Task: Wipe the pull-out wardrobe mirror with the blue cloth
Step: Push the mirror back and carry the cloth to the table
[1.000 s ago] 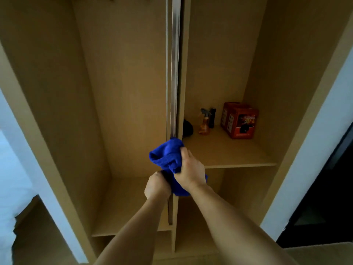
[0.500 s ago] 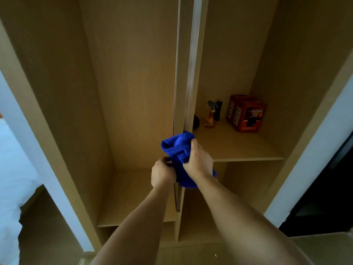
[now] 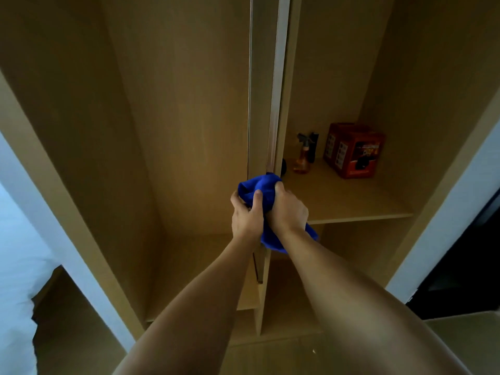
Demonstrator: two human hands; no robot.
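Head view: both hands meet on the cloth (image 3: pixel 261 189) at the wardrobe's (image 3: pixel 173 109) centre divider. Left hand (image 3: pixel 246 215) has its fingers (image 3: pixel 257 201) curled around the cloth's near side, thumb lying up over the blue fabric. Right hand (image 3: pixel 288 209) clutches the cloth from the right, fingers wrapped into the bunch and mostly hidden by it; a loose tail of cloth hangs below that wrist. The bunched cloth presses against the mirror (image 3: pixel 274 109), which shows only edge-on as a thin bright strip running up from the hands to the top of the frame, just beside the divider. Whether the mirror's face is turned left or right cannot be told.

Right of the divider, a shelf (image 3: pixel 349 201) carries a spray bottle (image 3: pixel 302 158) of amber liquid, a dark bottle (image 3: pixel 313 146) just behind it, and a red box (image 3: pixel 354 150) further right, near the bottles but apart from them. A small dark object sits at the divider's edge, partly hidden. Left compartment is tall, with a low shelf (image 3: pixel 200 266) at the bottom. White bedding (image 3: pixel 13 253) shows at the far left.
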